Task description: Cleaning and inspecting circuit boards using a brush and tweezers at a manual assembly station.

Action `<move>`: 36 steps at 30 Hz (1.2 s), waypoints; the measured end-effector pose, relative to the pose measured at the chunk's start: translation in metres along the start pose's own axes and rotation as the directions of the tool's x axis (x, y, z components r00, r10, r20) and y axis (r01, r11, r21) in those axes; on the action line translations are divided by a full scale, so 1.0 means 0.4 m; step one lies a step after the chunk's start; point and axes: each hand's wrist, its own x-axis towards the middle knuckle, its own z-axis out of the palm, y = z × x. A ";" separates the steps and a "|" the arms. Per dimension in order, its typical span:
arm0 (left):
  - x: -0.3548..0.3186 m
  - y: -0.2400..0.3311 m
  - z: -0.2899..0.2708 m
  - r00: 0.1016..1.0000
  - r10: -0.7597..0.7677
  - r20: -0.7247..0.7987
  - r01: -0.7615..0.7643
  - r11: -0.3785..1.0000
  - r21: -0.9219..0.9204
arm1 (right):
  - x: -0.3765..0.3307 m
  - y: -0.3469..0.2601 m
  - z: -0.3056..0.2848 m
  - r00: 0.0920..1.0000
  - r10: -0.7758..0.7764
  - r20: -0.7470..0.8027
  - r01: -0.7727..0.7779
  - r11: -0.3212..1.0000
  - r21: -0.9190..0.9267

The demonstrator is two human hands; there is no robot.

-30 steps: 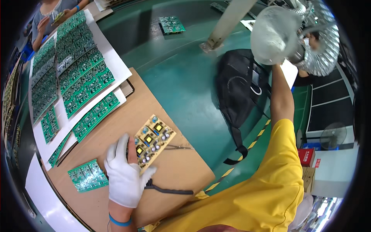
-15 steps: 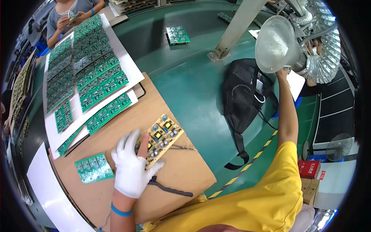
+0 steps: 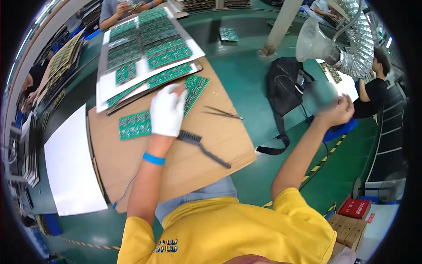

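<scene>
Left hand, gloved, fingers together, pressing green circuit board at 11 o'clock; right hand fisted, grip unclear; black brush lying untouched.

The gloved left hand covers the near end of the green circuit board under it, so the grip cannot be told; the right hand, raised toward three o'clock, is motion-blurred, and the grey thing it holds is a smear of no readable shape; the board components are too small to tell; at eleven o'clock the seated person is cut off by the rim; the rows of boards there are smeared.
</scene>
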 end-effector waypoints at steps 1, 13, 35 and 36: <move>-0.003 0.005 -0.002 1.000 -0.009 -0.004 0.009 1.000 0.010 | -0.132 -0.078 0.018 0.970 0.005 0.243 0.011 0.998 -0.065; 0.001 0.096 -0.071 0.907 -0.196 0.372 0.109 0.964 0.243 | -0.665 -0.394 -0.125 -0.178 0.175 0.968 0.516 0.854 -0.059; -0.458 0.061 -0.246 0.908 -0.418 0.015 0.331 0.697 -0.636 | -0.774 -0.497 -0.113 -0.142 0.184 0.973 0.119 0.979 -0.168; -0.456 0.063 -0.241 0.893 -0.450 0.022 0.341 0.644 -0.685 | -0.776 -0.516 -0.112 -0.145 0.184 0.972 0.126 0.978 -0.167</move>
